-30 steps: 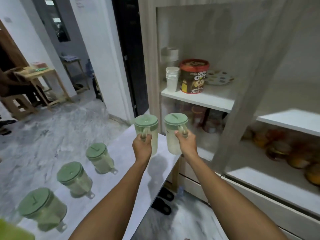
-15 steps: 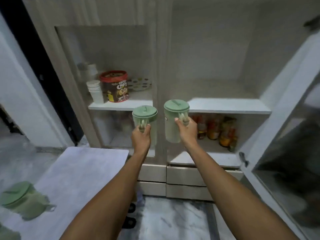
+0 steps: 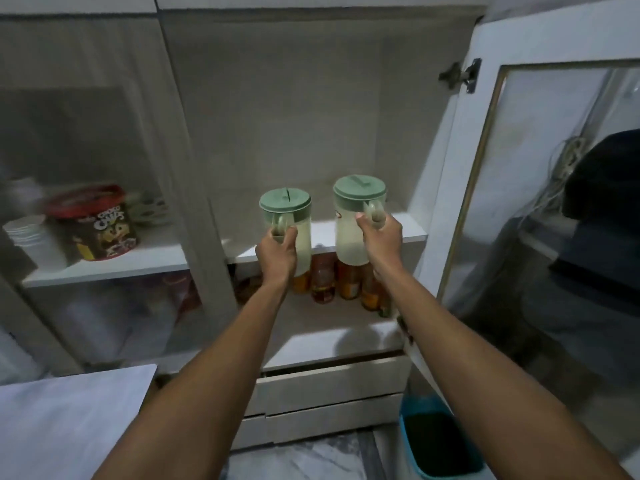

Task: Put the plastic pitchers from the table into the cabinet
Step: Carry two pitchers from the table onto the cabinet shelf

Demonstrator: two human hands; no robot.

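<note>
Each hand grips a pitcher by its handle: the left hand (image 3: 277,249) holds the left pitcher (image 3: 287,223), the right hand (image 3: 381,237) the right pitcher (image 3: 356,220). Both hang upright in front of the shelf (image 3: 408,230) in the open cabinet (image 3: 277,98), above the bottles (image 3: 323,282). The carrying step looks nearly done; next, both likely need lifting over the shelf edge and setting down.

A pale wood-grain cabinet (image 3: 277,98) fills the view, dimly lit. Its right glass door (image 3: 540,209) stands open on a metal hinge (image 3: 460,76); the left glass door (image 3: 86,202) is shut. Two drawers (image 3: 332,393) sit below the shelves (image 3: 346,327). A blue bin (image 3: 440,441) stands on the marble floor (image 3: 304,459). A white table (image 3: 69,420) lies lower left.
</note>
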